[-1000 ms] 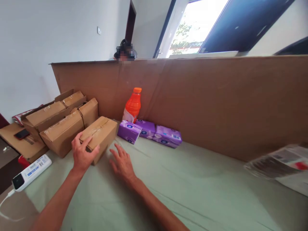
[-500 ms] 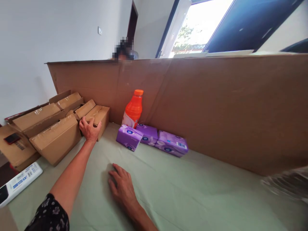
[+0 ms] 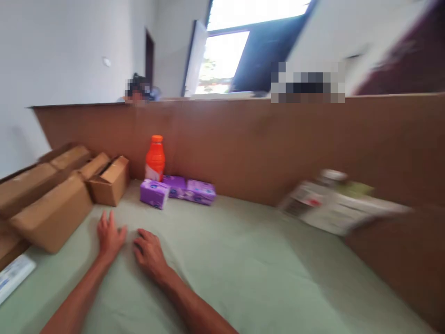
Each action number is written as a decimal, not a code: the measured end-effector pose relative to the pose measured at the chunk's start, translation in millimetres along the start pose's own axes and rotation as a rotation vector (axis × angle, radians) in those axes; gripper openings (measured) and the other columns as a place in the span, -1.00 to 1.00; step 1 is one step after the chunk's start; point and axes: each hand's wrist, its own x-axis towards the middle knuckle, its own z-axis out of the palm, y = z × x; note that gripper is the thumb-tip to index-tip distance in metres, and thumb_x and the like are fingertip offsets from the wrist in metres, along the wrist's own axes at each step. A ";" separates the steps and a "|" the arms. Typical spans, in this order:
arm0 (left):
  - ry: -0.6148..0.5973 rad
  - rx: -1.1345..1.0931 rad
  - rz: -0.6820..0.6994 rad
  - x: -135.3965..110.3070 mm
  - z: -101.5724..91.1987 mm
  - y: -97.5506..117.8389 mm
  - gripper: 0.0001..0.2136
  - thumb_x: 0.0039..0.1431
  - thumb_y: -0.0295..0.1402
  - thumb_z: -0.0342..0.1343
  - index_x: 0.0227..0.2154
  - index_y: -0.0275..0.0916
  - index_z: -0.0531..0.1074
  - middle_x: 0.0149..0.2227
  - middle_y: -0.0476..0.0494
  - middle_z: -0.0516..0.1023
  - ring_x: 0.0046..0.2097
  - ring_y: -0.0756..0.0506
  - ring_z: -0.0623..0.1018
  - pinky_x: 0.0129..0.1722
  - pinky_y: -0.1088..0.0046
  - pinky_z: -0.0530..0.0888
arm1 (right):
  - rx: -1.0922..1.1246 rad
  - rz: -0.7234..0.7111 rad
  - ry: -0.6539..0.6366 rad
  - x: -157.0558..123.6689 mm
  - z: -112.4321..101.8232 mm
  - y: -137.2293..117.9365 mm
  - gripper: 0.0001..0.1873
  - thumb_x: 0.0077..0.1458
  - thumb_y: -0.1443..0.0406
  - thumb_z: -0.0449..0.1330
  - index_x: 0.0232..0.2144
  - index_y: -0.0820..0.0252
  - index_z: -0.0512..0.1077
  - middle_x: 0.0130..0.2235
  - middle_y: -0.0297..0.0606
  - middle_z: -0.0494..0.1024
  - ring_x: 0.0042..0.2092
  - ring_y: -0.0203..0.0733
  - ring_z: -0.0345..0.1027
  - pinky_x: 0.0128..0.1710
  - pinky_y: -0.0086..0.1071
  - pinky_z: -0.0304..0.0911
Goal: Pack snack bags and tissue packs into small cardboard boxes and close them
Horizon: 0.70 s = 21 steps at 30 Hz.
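Observation:
My left hand (image 3: pixel 110 237) is over the pale green cloth (image 3: pixel 243 260), empty, with its fingers apart. Just beyond it stands a small cardboard box (image 3: pixel 110 183), its top flap slightly raised. Beside the left hand, my right hand (image 3: pixel 149 253) rests on the cloth with loosely bent fingers and nothing in it. Farther back is a bottle with an orange cap and orange contents (image 3: pixel 155 157). In front of it sits a purple tissue pack (image 3: pixel 153 193), with a second tissue pack (image 3: pixel 176 187) and a third tissue pack (image 3: pixel 201 192) alongside to the right.
Several cardboard boxes, among them a long box (image 3: pixel 52 215), crowd the left side. A white printed package (image 3: pixel 15 276) lies at the lower left. A tall cardboard wall (image 3: pixel 243 148) closes off the back. Blurred white packages (image 3: pixel 330 206) stand at right. People's heads show beyond the wall.
My left hand has let go of the small cardboard box and drawn back toward me onto the cloth. The view has swung right, bringing the white packages into sight.

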 end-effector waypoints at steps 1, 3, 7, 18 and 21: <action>-0.063 -0.019 0.044 -11.1 -2.3 0.9 -0.50 0.04 -0.20 0.04 0.03 -0.36 0.43 0.05 -0.51 0.51 0.11 -0.43 0.47 0.10 -0.07 0.39 | -0.022 0.013 0.005 0.3 -7.3 -3.3 -0.77 0.07 0.42 0.23 -0.20 0.17 0.59 0.11 -0.06 0.54 0.12 -0.04 0.42 0.11 -0.17 0.30; -0.172 -0.057 0.145 -23.5 -2.4 -1.4 -0.51 0.05 -0.13 -0.05 -0.08 -0.37 0.49 -0.02 -0.55 0.53 0.09 -0.50 0.47 0.11 -0.17 0.35 | -0.074 0.024 0.024 2.9 -25.6 -0.3 -0.77 0.07 0.35 0.29 -0.18 0.06 0.59 0.14 -0.25 0.53 0.12 -0.18 0.42 0.11 -0.30 0.29; -0.288 0.065 0.312 -29.6 12.4 -15.0 -0.40 0.12 0.00 -0.19 0.00 -0.34 0.47 0.10 -0.52 0.46 0.20 -0.52 0.37 0.17 -0.19 0.28 | -0.222 0.089 0.111 -9.3 -93.4 42.2 -0.79 0.05 0.24 0.35 -0.20 -0.06 0.59 0.17 -0.45 0.51 0.14 -0.30 0.39 0.14 -0.39 0.24; -0.473 0.123 0.597 -110.7 6.1 28.1 -0.45 0.23 -0.05 -0.01 0.22 -0.16 0.38 0.32 -0.36 0.31 0.33 -0.41 0.26 0.29 -0.16 0.11 | -0.717 0.851 0.600 -159.3 -403.0 201.4 -0.52 0.12 0.15 0.08 -0.03 0.40 0.41 0.12 0.51 0.33 0.18 0.66 0.16 -0.01 0.48 -0.03; -0.630 -0.002 0.689 -140.7 -2.7 61.1 -0.39 0.18 -0.06 0.13 0.29 0.00 0.25 0.38 -0.27 0.18 0.38 -0.42 0.18 0.31 -0.24 0.08 | -0.665 0.948 0.500 -189.9 -437.8 218.3 -0.79 0.05 0.13 0.14 -0.43 0.12 0.46 -0.46 0.06 0.51 -0.35 0.31 0.46 -0.31 0.18 0.25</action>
